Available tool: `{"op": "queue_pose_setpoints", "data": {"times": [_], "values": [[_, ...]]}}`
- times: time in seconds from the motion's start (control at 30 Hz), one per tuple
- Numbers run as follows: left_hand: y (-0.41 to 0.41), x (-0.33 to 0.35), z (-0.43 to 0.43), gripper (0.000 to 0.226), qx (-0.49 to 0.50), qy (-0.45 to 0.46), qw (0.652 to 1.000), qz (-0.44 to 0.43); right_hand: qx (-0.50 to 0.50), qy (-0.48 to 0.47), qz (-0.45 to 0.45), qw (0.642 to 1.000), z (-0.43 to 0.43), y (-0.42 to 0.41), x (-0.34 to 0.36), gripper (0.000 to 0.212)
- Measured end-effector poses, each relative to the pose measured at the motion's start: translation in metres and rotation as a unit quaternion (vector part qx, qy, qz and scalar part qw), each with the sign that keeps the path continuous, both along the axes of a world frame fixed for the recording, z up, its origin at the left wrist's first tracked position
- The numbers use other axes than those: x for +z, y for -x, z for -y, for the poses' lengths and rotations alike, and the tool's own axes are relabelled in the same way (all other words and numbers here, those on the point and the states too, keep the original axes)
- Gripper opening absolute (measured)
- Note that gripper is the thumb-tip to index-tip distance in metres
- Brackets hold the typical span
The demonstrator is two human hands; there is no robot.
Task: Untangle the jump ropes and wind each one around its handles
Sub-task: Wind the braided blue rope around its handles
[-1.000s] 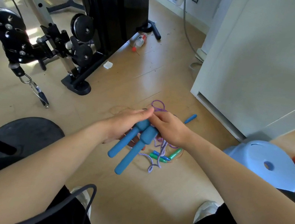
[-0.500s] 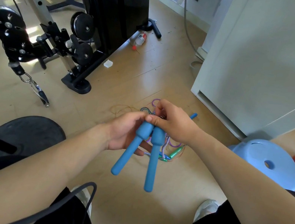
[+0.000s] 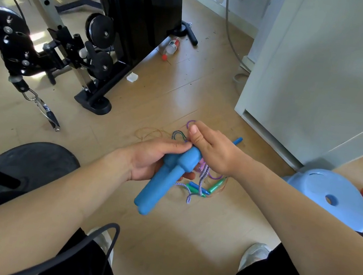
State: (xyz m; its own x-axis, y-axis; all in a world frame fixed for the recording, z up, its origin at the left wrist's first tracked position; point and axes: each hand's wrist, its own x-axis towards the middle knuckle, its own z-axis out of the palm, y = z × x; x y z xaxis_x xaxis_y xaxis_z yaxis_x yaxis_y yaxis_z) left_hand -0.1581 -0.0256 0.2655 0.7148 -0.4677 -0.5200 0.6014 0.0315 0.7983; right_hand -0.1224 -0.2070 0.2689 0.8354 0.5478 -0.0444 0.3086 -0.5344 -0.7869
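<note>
Where ropes (image 3: 202,181) lie, wood floor (image 3: 183,94) (gym machine (image 3: 137,5)).

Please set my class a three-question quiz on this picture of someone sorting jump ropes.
1. True or false: the left hand holds both blue handles side by side.
2. What does the right hand pinch? A) the purple cord B) a green handle C) a bottle
3. Fill the gap: the tangle of other ropes lies on the ____.

Key: 1 true; 2 A; 3 floor.
</note>
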Motion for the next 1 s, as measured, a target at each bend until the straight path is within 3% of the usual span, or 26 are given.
{"op": "queue_pose_setpoints", "data": {"times": [0.2, 0.33, 0.43, 0.6, 0.7, 0.87, 1.0], "values": [[0.004, -0.007, 0.001, 0.03, -0.048, -0.009, 0.999, 0.002, 0.021, 0.052, -0.057, 0.997, -0.002, 0.003, -0.004, 0.08], [0.002, -0.012, -0.004, 0.027, -0.062, -0.033, 0.997, -0.019, -0.018, 0.033, -0.137, 0.99, 0.008, -0.008, 0.006, 0.068], [0.005, -0.014, -0.008, 0.021, -0.1, -0.034, 0.994, -0.031, -0.007, 0.084, -0.129, 0.988, 0.024, -0.019, 0.01, 0.044], [0.003, -0.016, -0.009, 0.022, -0.171, -0.079, 0.982, 0.02, 0.057, 0.066, -0.133, 0.987, 0.028, -0.023, 0.013, 0.009], [0.002, -0.016, 0.0, 0.044, -0.16, -0.043, 0.986, 0.011, 0.073, 0.033, -0.14, 0.987, 0.022, -0.022, 0.018, 0.009], [0.004, -0.019, 0.006, 0.03, -0.086, 0.025, 0.993, 0.071, 0.075, 0.017, -0.128, 0.989, 0.026, -0.026, 0.026, 0.006], [0.003, -0.017, 0.011, 0.028, -0.085, -0.002, 0.988, 0.125, 0.081, 0.044, -0.115, 0.989, 0.03, -0.031, 0.029, 0.009]]}}
